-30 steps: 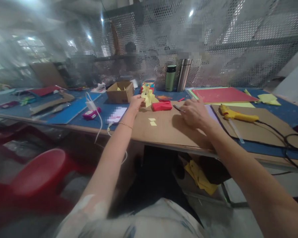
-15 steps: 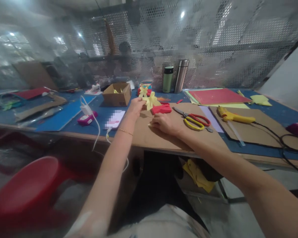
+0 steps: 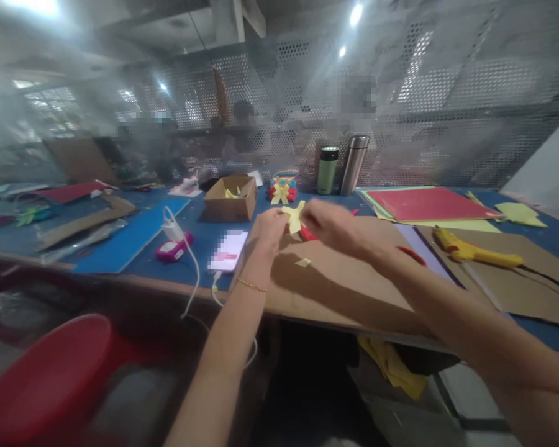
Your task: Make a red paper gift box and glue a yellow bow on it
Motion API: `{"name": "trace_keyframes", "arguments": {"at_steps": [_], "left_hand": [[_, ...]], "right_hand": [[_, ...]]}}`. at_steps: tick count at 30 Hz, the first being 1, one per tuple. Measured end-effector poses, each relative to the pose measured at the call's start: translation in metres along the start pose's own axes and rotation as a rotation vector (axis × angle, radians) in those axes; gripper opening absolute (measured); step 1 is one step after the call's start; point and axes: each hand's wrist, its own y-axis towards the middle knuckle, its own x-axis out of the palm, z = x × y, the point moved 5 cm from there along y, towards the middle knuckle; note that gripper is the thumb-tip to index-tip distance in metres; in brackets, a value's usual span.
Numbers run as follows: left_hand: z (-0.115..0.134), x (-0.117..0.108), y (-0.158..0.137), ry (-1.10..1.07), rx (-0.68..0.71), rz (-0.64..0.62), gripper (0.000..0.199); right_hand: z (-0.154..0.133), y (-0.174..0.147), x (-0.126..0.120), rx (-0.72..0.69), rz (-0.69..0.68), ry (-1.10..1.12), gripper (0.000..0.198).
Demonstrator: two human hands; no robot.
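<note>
A yellow paper flower (image 3: 294, 217) is pinched at its left side by the fingers of my left hand (image 3: 271, 226). My right hand (image 3: 333, 226) is curled closed at the flower's right edge. Its fingertips are turned away, so what they hold, if anything, is hidden. Partly covered by my right hand, a red piece (image 3: 309, 234) lies on the cardboard sheet (image 3: 345, 292). A small yellow paper scrap (image 3: 302, 262) rests on the cardboard below both hands. Only a red handle (image 3: 412, 255) of the scissors shows beyond my right forearm.
An open cardboard box (image 3: 230, 205) stands left, with a phone (image 3: 228, 251) and its white cable nearer. Behind are another yellow flower (image 3: 283, 192), a green flask (image 3: 328, 170) and a steel flask (image 3: 354, 166). Right lie coloured sheets (image 3: 431, 203) and a yellow glue gun (image 3: 477, 251).
My right hand has risen from the cardboard to the flower's right side. The yellow scrap now lies uncovered, and my right arm hides most of the scissors. The view has tilted up.
</note>
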Motion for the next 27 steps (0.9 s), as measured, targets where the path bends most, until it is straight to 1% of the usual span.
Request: {"name": "trace_keyframes", "arguments": {"at_steps": [1, 2, 3, 4, 5, 6, 8, 10, 11, 13, 15, 16, 19, 21, 23, 25, 27], "left_hand": [[0.003, 0.0, -0.003, 0.044, 0.038, 0.068, 0.004], [0.008, 0.002, -0.007, 0.143, 0.1, 0.092, 0.005], [0.011, 0.006, -0.011, 0.288, 0.15, 0.095, 0.011], [0.012, 0.011, -0.016, 0.429, 0.168, 0.062, 0.018], [0.011, 0.015, -0.02, 0.467, 0.174, 0.039, 0.023], [0.01, 0.018, -0.025, 0.479, 0.179, 0.028, 0.024], [0.007, 0.023, -0.033, 0.492, 0.214, -0.003, 0.021], [0.005, 0.025, -0.039, 0.499, 0.217, -0.026, 0.019], [0.005, 0.026, -0.041, 0.513, 0.206, -0.04, 0.018], [0.007, 0.028, -0.045, 0.565, 0.172, -0.07, 0.014], [0.013, 0.031, -0.049, 0.621, 0.159, -0.107, 0.016], [0.016, 0.033, -0.051, 0.629, 0.167, -0.126, 0.018], [0.028, 0.036, -0.055, 0.541, 0.246, -0.178, 0.019], [0.031, 0.036, -0.057, 0.449, 0.267, -0.207, 0.019], [0.03, 0.036, -0.06, 0.361, 0.209, -0.259, 0.019], [0.025, 0.04, -0.063, 0.246, 0.098, -0.377, 0.018], [0.02, 0.045, -0.069, 0.143, -0.017, -0.504, 0.018]], "right_hand": [[0.0, 0.022, -0.016, -0.036, 0.109, 0.017, 0.02], [-0.001, 0.048, -0.028, -0.072, 0.201, 0.029, 0.021], [-0.003, 0.076, -0.035, -0.106, 0.258, 0.036, 0.022], [-0.006, 0.106, -0.036, -0.138, 0.282, 0.037, 0.022], [-0.011, 0.135, -0.032, -0.162, 0.284, 0.033, 0.023], [-0.016, 0.163, -0.023, -0.178, 0.263, 0.024, 0.025], [-0.024, 0.21, 0.005, -0.156, 0.156, -0.017, 0.03], [-0.028, 0.237, 0.037, -0.132, -0.009, -0.079, 0.034], [-0.026, 0.243, 0.047, -0.123, -0.038, -0.089, 0.032], [-0.013, 0.243, 0.056, -0.107, -0.05, -0.099, 0.033], [0.014, 0.23, 0.051, -0.068, -0.017, -0.109, 0.036], [0.032, 0.219, 0.046, -0.024, -0.013, -0.123, 0.035], [0.089, 0.177, 0.031, 0.199, -0.068, -0.165, 0.03], [0.116, 0.144, 0.022, 0.314, -0.104, -0.119, 0.028], [0.13, 0.114, 0.017, 0.375, -0.132, -0.054, 0.028], [0.134, 0.089, 0.015, 0.393, -0.175, -0.031, 0.026], [0.132, 0.07, 0.016, 0.382, -0.243, -0.072, 0.022]]}}
